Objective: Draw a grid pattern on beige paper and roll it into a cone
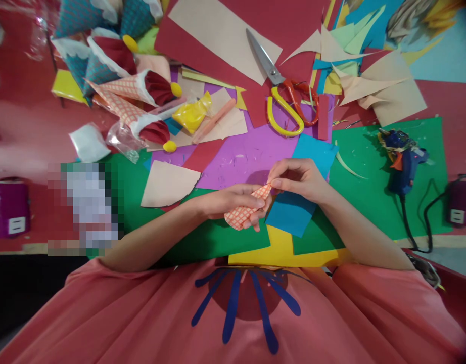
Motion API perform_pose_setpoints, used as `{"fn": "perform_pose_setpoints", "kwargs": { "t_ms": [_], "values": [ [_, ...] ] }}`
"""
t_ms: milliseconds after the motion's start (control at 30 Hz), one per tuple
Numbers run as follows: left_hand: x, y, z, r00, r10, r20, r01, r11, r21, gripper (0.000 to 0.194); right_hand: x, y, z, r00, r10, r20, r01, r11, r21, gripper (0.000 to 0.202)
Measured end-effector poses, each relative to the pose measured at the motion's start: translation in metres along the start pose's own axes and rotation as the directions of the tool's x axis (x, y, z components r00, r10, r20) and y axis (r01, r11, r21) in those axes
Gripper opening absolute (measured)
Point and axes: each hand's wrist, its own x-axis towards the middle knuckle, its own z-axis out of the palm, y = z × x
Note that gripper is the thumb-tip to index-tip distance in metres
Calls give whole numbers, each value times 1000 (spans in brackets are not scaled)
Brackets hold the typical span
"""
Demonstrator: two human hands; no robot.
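Observation:
My left hand [235,199] is wrapped round a small paper cone [238,216] with an orange-and-white checked pattern, its wide end toward the lower left. At the narrow tip, the fingers of my right hand [295,177] pinch the cone. Under my hands lie a blue sheet [289,215] and green sheets [202,242]. To the left is a beige fan-shaped piece [168,184] with one curved edge. Two finished-looking checked cones [129,91] with white trim, dark red tops and yellow balls lie beyond it.
Large scissors [273,73] with red and yellow handles lie open at the back. A blue glue gun [405,169] with a black cord rests on green paper at right. Blue cones [104,63], a yellow packet [193,114] and paper scraps [369,86] cover the far side.

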Motion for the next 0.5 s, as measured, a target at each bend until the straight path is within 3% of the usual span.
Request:
{"fn": "perform_pose_setpoints", "kwargs": {
  "t_ms": [133, 300, 500],
  "values": [
    [1, 0, 0, 999, -1, -49, 3, 1000, 31, 43, 0, -3, 2, 1000, 6, -19, -7, 998, -62, 15],
    [3, -3, -2, 988, 69, -141, -50, 990, 129, 36, 1, -2, 3, 993, 58, -101, -68, 993, -99, 17],
    [4, -5, -4, 983, 105, -152, -78, 981, 179, 30, 3, 0, 2, 986, 144, -79, -150, 985, -81, 18]
  ]
}}
